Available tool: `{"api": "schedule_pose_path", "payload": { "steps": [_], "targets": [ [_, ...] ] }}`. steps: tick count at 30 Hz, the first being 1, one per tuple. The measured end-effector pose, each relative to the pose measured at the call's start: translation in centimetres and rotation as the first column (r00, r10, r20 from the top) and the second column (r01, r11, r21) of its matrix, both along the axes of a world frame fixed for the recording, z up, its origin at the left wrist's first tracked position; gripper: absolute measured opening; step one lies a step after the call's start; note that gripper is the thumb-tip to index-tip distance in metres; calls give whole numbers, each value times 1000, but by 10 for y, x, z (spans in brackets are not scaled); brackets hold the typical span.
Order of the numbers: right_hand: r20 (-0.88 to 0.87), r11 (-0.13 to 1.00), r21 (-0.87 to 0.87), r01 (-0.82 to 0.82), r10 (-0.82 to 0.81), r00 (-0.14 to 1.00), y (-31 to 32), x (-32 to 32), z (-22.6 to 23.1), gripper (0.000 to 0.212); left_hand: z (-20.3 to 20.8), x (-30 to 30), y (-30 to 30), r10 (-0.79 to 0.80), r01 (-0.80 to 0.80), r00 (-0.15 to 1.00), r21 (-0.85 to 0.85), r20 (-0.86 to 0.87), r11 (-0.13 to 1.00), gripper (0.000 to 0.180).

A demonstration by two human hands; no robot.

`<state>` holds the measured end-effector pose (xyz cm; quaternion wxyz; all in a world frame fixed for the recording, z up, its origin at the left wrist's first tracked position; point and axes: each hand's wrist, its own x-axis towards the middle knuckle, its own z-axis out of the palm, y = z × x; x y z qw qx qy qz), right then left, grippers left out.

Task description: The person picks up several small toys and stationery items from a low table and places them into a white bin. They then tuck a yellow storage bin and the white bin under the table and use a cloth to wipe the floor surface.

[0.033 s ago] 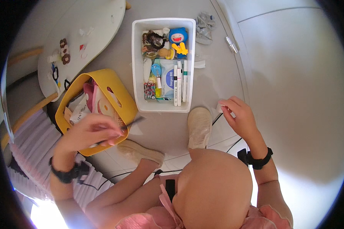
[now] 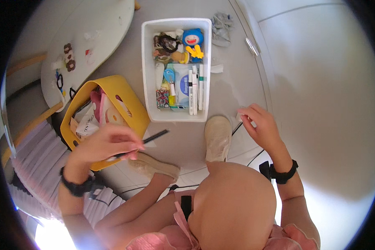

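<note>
My left hand (image 2: 112, 141) is closed around a slim, black, pen-like stick (image 2: 156, 136), tilted up to the right; a paler end shows below the fingers. This hand is over the front of a yellow basket (image 2: 133, 114). My right hand (image 2: 260, 125) pinches a small white piece (image 2: 240, 116) between thumb and fingertips, too small to name. In front of both hands stands a white plastic bin (image 2: 177, 118). Inside it are several white markers (image 2: 194, 93), a white-and-blue packet (image 2: 181, 85), a light-blue round-headed item (image 2: 169, 76) and a blue toy (image 2: 192, 38) with a yellow piece.
Bags fill the yellow basket. A white oval table (image 2: 100, 25) with small items stands at the left, near pleated fabric (image 2: 41, 154). A crumpled clear bag (image 2: 223, 29), a white strip (image 2: 216, 69) and a silver tube (image 2: 251, 46) lie right of the bin. A black cable runs near my shoes (image 2: 218, 135).
My left hand has shifted slightly right with the black stick, whose tip now reaches farther right over the floor. My right hand stays almost still.
</note>
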<state>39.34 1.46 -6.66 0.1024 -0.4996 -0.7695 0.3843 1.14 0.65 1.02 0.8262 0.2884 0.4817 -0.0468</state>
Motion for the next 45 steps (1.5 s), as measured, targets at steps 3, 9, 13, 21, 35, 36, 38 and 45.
{"api": "schedule_pose_path", "payload": {
  "steps": [3, 9, 13, 21, 35, 36, 38, 45],
  "targets": [
    [5, 1000, 17, 13, -13, 1000, -4, 7, -3, 15, -43, 48, -5, 181, -158, 975, -172, 128, 972, 15],
    [32, 997, -19, 73, -72, 997, -9, 25, -2, 15, -110, 91, 2, 470, -446, 840, -149, 270, 883, 20],
    [8, 994, -49, 101, -101, 995, -7, 18, -1, 14, -143, 98, 11, 482, -486, 872, 27, 86, 874, 17],
    [-11, 989, -140, 46, -48, 999, -2, -6, -6, 14, -183, 135, 19, 364, -225, 916, 535, -168, 814, 24],
    [2, 991, -132, -34, 34, 999, 17, -37, 1, 15, -39, -18, -3, 566, -251, 805, 761, -179, 598, 18],
    [-20, 993, -108, -46, 44, 999, 18, -38, -1, 15, -31, -56, 2, 601, -132, 716, 777, -355, 616, 18],
    [-77, 994, -89, -55, 48, 996, 19, -38, -3, 15, -34, -119, 8, 830, -99, 450, 905, -330, 413, 15],
    [-44, 996, -60, -63, 60, 997, 14, -34, -17, 13, -88, -273, 16, 650, 141, 47, 649, -759, 748, 20]
  ]
}}
